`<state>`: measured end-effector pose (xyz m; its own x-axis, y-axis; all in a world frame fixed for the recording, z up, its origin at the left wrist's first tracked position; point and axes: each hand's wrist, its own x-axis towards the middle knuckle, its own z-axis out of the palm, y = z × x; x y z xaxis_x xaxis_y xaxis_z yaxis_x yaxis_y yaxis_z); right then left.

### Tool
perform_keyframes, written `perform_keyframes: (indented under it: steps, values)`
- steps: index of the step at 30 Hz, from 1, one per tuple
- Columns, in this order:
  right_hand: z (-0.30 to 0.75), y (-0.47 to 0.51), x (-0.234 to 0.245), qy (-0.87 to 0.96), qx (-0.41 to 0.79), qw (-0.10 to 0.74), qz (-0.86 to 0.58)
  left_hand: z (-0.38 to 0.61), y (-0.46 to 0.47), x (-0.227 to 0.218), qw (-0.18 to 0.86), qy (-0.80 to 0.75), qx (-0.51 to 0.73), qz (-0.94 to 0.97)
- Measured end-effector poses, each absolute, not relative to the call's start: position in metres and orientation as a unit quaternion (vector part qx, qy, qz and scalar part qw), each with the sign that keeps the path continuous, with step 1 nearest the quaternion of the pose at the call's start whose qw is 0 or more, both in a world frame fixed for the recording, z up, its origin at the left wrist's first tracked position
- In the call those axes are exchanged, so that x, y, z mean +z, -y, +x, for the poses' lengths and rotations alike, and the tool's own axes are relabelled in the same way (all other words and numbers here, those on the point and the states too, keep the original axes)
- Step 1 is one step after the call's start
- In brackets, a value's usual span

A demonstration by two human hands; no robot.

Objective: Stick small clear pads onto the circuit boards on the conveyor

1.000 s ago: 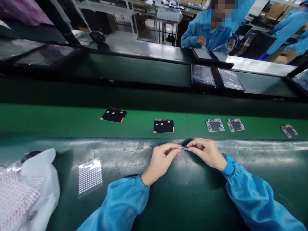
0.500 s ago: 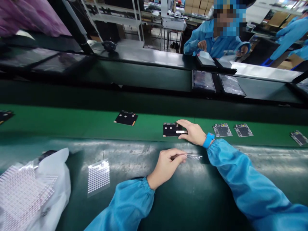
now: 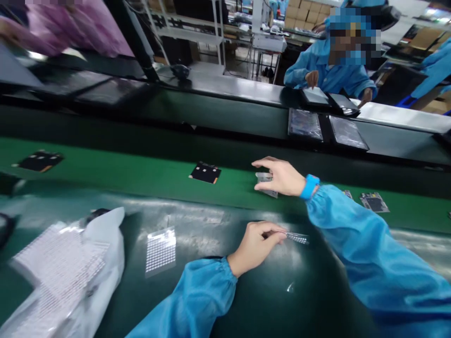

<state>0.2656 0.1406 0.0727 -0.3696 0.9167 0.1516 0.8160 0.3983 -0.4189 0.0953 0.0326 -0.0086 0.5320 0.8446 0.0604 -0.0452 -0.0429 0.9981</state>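
Since the earlier frame, the right hand (image 3: 280,177) has lifted its palm from flat on a circuit board (image 3: 266,184), and its thumb and forefinger now spread open around the board's edge without a clear grip. The board lies on the green conveyor belt (image 3: 141,176), its top looking pale and shiny beneath the hand. The left hand (image 3: 254,249) stays over the dark bench (image 3: 211,300) near the belt, its fingers clenched on one end of a strip of small silver squares (image 3: 298,238), which sticks out to the right of the fingertips. Nothing stands between the two hands.

Left along the belt lie two black-topped boards (image 3: 205,172), (image 3: 38,161); a bare board (image 3: 374,203) lies to the right. On the bench to the left are a sheet of silver squares (image 3: 161,251) and a white plastic bag (image 3: 109,234) holding more sheets. Beyond the belt, a co-worker's hand (image 3: 312,79) rests on a dark-framed screen (image 3: 315,96).
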Motion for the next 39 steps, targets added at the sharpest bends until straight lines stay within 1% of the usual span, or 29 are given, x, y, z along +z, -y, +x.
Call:
perform_keyframes:
  steps: [3, 6, 8, 10, 12, 17, 19, 23, 25, 29, 34, 37, 39]
  values:
    - [0.218, -0.174, 0.054, 0.819, 0.142, 0.165, -0.531, 0.089, -0.03, -0.004, 0.602, -0.313, 0.37, 0.635]
    - [0.177, -0.194, 0.029, 0.828, 0.12, 0.096, -0.54, 0.072, -0.028, 0.003, 0.593, -0.307, 0.375, 0.643]
    - [0.158, -0.199, 0.016, 0.829, 0.109, 0.069, -0.544, 0.055, -0.027, 0.006, 0.58, -0.314, 0.377, 0.65]
    - [0.148, -0.198, 0.011, 0.825, 0.104, 0.061, -0.552, 0.038, -0.026, 0.006, 0.565, -0.331, 0.388, 0.649]
    - [0.152, -0.194, 0.016, 0.818, 0.106, 0.07, -0.56, 0.027, -0.025, 0.003, 0.555, -0.347, 0.402, 0.641]
    - [0.206, -0.18, 0.057, 0.8, 0.134, 0.175, -0.558, 0.021, -0.023, -0.007, 0.562, -0.354, 0.403, 0.629]
    - [0.218, -0.176, 0.07, 0.804, 0.14, 0.191, -0.545, 0.022, -0.023, -0.008, 0.571, -0.348, 0.403, 0.625]
    - [0.199, -0.173, 0.069, 0.809, 0.176, 0.186, -0.528, 0.024, -0.024, -0.009, 0.58, -0.364, 0.408, 0.604]
    - [0.188, -0.169, 0.063, 0.798, 0.207, 0.23, -0.517, 0.025, -0.024, -0.01, 0.574, -0.381, 0.414, 0.594]
    - [0.215, -0.145, 0.057, 0.687, 0.329, 0.375, -0.528, 0.028, -0.027, -0.012, 0.571, -0.401, 0.417, 0.582]
    - [0.283, -0.083, 0.058, 0.52, 0.457, 0.468, -0.55, 0.048, -0.035, -0.016, 0.578, -0.409, 0.402, 0.581]
    - [0.296, -0.043, 0.058, 0.424, 0.539, 0.532, -0.497, 0.065, -0.039, -0.016, 0.574, -0.399, 0.389, 0.6]
    - [0.295, -0.023, 0.056, 0.407, 0.562, 0.548, -0.467, 0.075, -0.042, -0.015, 0.566, -0.393, 0.381, 0.616]
